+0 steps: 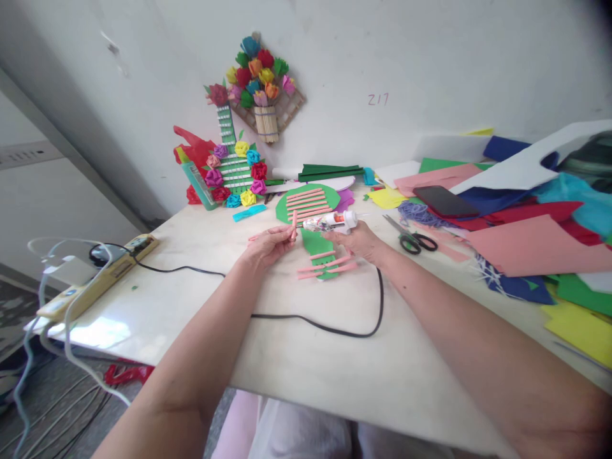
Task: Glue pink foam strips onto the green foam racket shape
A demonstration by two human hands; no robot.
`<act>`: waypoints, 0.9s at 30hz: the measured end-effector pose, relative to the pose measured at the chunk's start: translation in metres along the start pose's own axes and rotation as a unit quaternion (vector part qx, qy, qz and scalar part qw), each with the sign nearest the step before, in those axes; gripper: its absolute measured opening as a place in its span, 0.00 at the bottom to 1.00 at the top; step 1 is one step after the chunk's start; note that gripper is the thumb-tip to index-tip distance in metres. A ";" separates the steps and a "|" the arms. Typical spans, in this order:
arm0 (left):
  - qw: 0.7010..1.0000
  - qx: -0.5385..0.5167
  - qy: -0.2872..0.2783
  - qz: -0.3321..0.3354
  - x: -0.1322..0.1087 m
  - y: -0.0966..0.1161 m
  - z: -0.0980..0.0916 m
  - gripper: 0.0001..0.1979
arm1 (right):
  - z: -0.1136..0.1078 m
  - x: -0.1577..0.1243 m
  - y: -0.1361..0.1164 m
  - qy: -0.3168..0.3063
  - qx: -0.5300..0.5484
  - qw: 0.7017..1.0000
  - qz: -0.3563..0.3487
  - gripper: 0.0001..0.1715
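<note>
Now | left hand (pixel 269 244) pinches pink stick (pixel 294 226) | right hand (pixel 359 239) grips glue tube (pixel 329 222); contents unseen

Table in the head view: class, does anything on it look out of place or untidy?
Yes. Coloured foam sheets lie in a loose, overlapping heap on the right, with a phone on top. A black cable loops across the table between the person's forearms.
</note>
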State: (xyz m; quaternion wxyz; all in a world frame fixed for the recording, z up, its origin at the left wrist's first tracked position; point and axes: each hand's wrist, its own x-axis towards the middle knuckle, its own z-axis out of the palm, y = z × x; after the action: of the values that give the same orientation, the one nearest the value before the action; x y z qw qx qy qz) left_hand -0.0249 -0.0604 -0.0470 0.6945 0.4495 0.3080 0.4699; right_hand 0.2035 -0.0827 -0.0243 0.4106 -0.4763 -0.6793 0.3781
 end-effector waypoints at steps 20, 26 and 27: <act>0.998 -0.046 0.041 0.016 0.001 -0.001 0.003 0.03 | 0.002 0.001 0.002 -0.026 0.044 0.998 -0.035 0.22; 0.997 -0.052 0.050 0.022 0.002 -0.001 0.003 0.03 | 0.003 0.004 0.007 -0.039 0.048 0.997 -0.045 0.20; 0.997 -0.051 0.049 0.022 0.002 -0.001 0.003 0.03 | 0.003 0.004 0.007 -0.044 0.048 0.997 -0.049 0.20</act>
State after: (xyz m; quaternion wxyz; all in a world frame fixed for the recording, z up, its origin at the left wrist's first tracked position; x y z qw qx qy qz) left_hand -0.0211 -0.0594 -0.0472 0.6897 0.3964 0.3073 0.5222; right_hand 0.2022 -0.0775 -0.0311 0.4211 -0.4052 -0.7003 0.4099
